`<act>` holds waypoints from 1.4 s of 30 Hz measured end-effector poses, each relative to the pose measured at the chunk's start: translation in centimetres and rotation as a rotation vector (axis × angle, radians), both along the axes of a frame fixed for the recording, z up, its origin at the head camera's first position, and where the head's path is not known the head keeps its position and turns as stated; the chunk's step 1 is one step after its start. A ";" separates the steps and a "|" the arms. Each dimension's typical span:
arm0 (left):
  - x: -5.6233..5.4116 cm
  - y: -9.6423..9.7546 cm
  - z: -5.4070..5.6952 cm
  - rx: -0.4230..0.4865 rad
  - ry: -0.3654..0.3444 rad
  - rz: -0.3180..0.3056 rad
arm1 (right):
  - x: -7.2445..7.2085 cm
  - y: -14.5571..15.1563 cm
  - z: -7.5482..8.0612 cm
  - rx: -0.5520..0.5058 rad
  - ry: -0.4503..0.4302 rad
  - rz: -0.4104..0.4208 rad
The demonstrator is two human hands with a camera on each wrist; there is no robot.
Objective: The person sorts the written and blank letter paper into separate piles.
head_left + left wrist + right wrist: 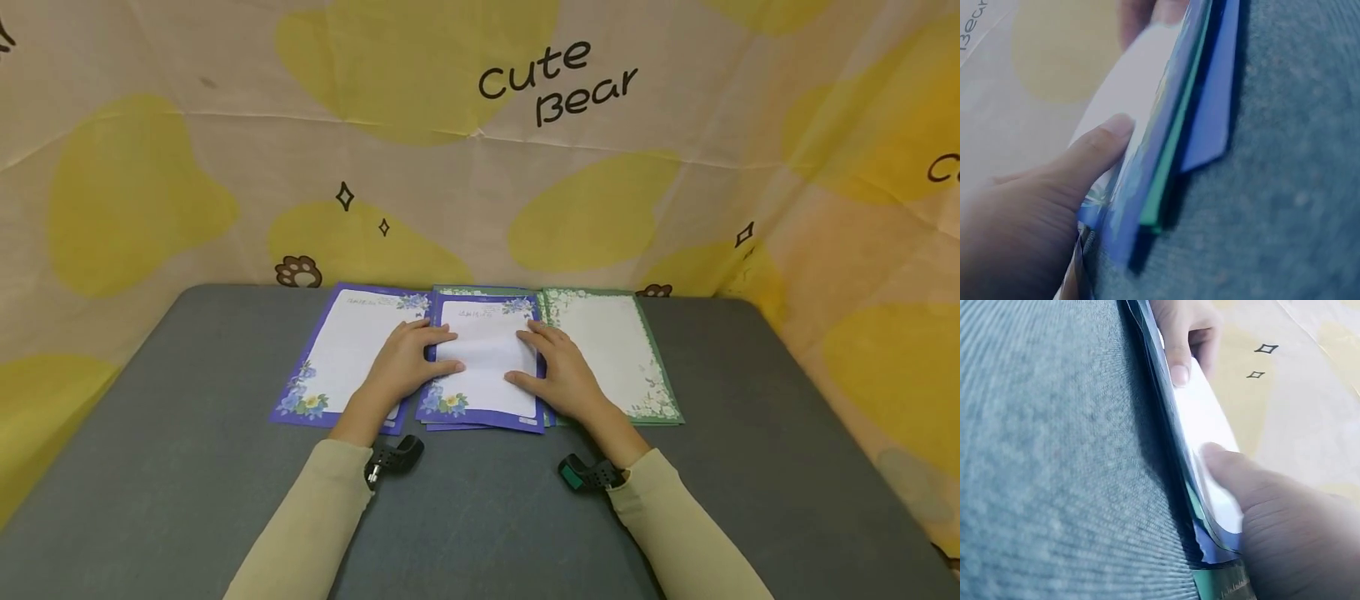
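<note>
A purple-bordered sheet of paper with blue flowers at two corners and faint writing near its top lies uppermost on a small stack in the middle. My left hand rests at its left side, thumb and fingertips on the white face. At the right side my right hand touches it the same way, its thumb pointing inward. In the left wrist view the left thumb presses the paper over layered purple and green edges. The right thumb lies on the sheet in the right wrist view.
Left of the stack lies another purple-bordered sheet, partly under my left arm. A green-bordered floral sheet lies to the right. All sit on a dark grey table, with a yellow-patterned cloth hanging behind.
</note>
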State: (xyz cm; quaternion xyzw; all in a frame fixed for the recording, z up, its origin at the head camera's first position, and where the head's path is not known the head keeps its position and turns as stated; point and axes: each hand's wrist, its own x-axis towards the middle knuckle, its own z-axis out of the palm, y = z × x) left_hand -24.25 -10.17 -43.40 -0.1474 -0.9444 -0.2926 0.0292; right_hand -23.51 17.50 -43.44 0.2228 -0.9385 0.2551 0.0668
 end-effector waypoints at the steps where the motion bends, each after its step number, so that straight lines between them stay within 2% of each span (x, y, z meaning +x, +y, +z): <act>1: 0.0 0.0 0.0 0.012 0.009 0.003 | 0.0 0.0 0.1 -0.030 0.006 -0.034; 5: 0.0 0.1 0.2 0.075 0.056 0.002 | -0.1 -0.1 0.3 -0.181 0.012 -0.167; 7: -0.1 0.2 0.2 0.115 0.066 0.000 | -0.1 -0.2 0.4 -0.308 -0.015 -0.199; 12: -0.1 0.8 0.3 0.202 0.045 -0.039 | -0.1 -0.6 0.7 -0.657 -0.107 -0.169; 14: -0.1 1.0 0.2 0.216 0.028 -0.062 | -0.1 -0.6 0.7 -0.743 -0.140 -0.144; 17: 0.0 1.2 0.3 0.234 -0.010 -0.084 | 0.0 -0.6 0.7 -0.818 -0.185 -0.135; 20: 0.0 1.3 0.3 0.286 -0.047 -0.074 | 0.0 -0.6 0.8 -0.853 -0.206 -0.146; 23: 0.1 1.3 0.4 0.376 -0.066 -0.012 | 0.0 -0.6 0.8 -0.863 -0.204 -0.158; 27: 0.2 1.3 0.6 0.476 -0.056 0.058 | 0.0 -0.6 0.8 -0.880 -0.203 -0.161; 31: 0.3 1.4 0.8 0.543 -0.048 0.063 | 0.1 -0.7 0.8 -0.879 -0.215 -0.156; 36: 0.3 1.4 1.1 0.578 -0.038 0.074 | -0.1 -0.7 0.9 -0.833 -0.224 -0.170; 42: 0.5 1.4 2.0 0.571 -0.016 0.076 | -0.1 -0.6 1.4 -0.771 -0.242 -0.263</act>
